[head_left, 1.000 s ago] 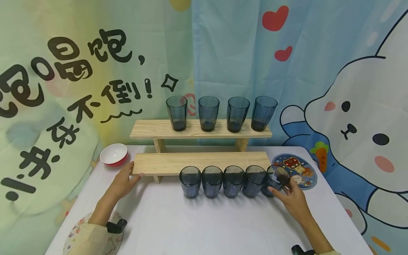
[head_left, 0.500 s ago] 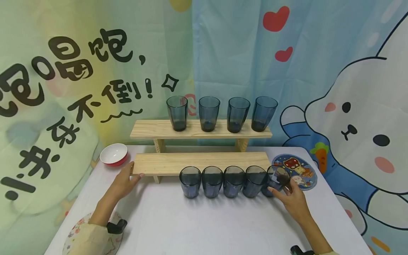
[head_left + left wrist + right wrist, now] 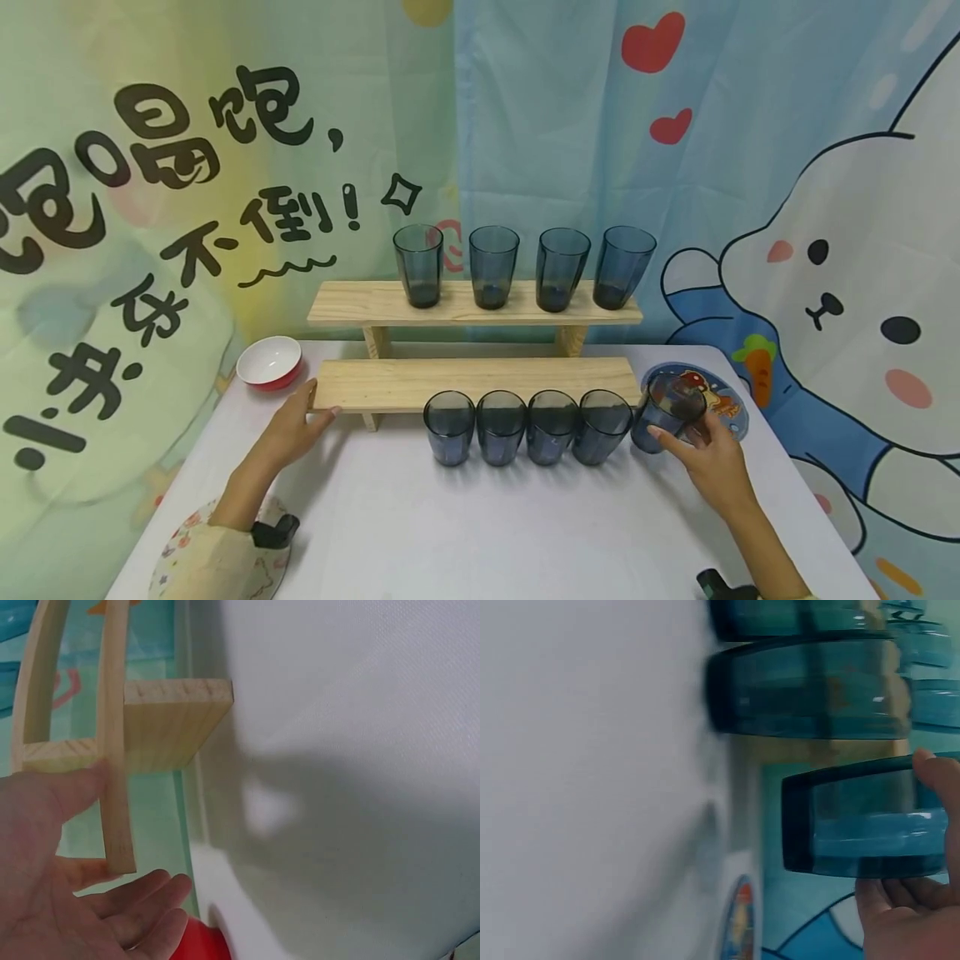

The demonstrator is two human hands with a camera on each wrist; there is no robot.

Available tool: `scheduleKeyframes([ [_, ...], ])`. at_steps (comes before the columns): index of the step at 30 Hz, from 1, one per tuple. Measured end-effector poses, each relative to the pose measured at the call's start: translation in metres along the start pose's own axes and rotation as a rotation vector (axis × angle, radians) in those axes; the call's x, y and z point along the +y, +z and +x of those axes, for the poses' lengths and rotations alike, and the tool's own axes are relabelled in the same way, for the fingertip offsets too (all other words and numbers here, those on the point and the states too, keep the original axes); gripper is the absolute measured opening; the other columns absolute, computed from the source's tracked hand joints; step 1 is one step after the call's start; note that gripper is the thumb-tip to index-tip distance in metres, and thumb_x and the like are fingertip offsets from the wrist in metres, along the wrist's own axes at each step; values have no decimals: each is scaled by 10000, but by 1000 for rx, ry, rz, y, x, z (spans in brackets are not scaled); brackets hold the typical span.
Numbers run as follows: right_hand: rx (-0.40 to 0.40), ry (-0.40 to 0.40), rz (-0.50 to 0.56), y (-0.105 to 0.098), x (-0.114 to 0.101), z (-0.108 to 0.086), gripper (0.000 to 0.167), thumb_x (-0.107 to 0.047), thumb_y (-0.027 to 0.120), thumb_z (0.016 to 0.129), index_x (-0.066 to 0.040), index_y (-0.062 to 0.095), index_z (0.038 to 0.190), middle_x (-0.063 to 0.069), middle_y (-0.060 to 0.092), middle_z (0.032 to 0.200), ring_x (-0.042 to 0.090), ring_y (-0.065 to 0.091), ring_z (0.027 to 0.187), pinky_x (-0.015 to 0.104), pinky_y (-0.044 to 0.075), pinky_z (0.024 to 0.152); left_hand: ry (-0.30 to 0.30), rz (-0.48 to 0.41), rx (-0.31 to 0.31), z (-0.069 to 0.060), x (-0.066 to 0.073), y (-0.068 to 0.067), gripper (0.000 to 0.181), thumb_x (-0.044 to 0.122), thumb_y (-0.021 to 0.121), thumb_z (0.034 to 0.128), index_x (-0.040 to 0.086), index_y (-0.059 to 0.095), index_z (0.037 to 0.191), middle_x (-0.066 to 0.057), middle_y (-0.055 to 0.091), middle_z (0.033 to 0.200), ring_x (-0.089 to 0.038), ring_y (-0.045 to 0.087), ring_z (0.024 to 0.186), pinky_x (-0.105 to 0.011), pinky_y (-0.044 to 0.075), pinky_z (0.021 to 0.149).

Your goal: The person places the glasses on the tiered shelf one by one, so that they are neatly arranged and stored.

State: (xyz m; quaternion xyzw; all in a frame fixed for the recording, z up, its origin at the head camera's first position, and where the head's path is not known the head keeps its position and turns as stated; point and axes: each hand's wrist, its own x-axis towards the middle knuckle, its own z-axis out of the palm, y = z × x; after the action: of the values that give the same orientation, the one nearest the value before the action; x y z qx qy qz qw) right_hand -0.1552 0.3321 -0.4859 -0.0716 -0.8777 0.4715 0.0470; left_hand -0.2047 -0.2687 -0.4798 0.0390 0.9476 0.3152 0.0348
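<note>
My right hand (image 3: 716, 467) grips a blue-tinted glass (image 3: 870, 817), thumb on one side and fingers on the other. That glass is off the table, right of a row of several similar glasses (image 3: 551, 427) standing before the lower shelf. At the lower left, my left hand (image 3: 288, 429) holds the end of the two-tier wooden shelf (image 3: 375, 383). In the left wrist view, the thumb and a finger pinch the lower board (image 3: 116, 817) from both sides, while the other fingers extend beyond it. Several more tinted glasses (image 3: 491, 267) stand upright on the upper board.
A red bowl with a white inside (image 3: 268, 362) sits at the back left of the white table (image 3: 480, 533). A round blue patterned mat (image 3: 738, 421) lies at the right, partly behind the held glass. Another round patterned mat (image 3: 168, 554) is under the left forearm.
My right hand has lifted the end glass from the row and moved it to the right, leaving a gap beside the other glasses. The left hand stays on the shelf end.
</note>
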Motion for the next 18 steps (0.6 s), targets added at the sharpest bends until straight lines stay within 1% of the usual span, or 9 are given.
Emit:
scheduleKeyframes([
  [1,8,-10,-5,-3,-4,0,909,-420,759,984,12,285,1628,340,339,1637,529,361,1502,417,360,1120,-4,-3,-4,0,0,0,807,304,620,1079,-211,212,1547,-465,304,1568,-605,314,1474,-689,290,1201],
  [4,39,-32,-18,-10,-16,2,889,-421,756,986,12,305,1619,340,375,1614,535,386,1484,393,379,1104,-10,-4,-12,1,0,-1,829,330,615,1080,-209,195,1549,-470,296,1567,-610,310,1472,-694,289,1197],
  [7,65,-52,-22,-16,-28,4,865,-421,750,990,19,331,1606,334,405,1598,530,404,1476,342,381,1086,-14,-13,-10,1,0,-1,822,327,613,1082,-206,196,1549,-470,297,1566,-609,307,1474,-694,287,1198],
  [11,85,-68,-38,-23,-48,7,840,-419,744,995,23,355,1593,331,420,1595,528,419,1469,375,386,1069,-13,-27,-6,1,0,-1,809,313,623,1076,-202,210,1544,-470,318,1554,-609,324,1465,-697,299,1190],
  [14,89,-97,-33,-25,-62,9,813,-414,749,993,19,384,1576,315,428,1597,519,421,1471,344,393,1073,-12,-29,-5,1,0,-1,797,297,625,1074,-202,215,1540,-472,327,1546,-609,331,1461,-697,303,1187],
  [18,87,-142,-11,-25,-77,13,742,-408,751,992,19,446,1518,294,468,1570,508,437,1465,248,403,1055,-20,-32,-6,2,1,1,795,285,622,1075,-207,206,1541,-473,312,1555,-606,318,1471,-691,290,1199],
])
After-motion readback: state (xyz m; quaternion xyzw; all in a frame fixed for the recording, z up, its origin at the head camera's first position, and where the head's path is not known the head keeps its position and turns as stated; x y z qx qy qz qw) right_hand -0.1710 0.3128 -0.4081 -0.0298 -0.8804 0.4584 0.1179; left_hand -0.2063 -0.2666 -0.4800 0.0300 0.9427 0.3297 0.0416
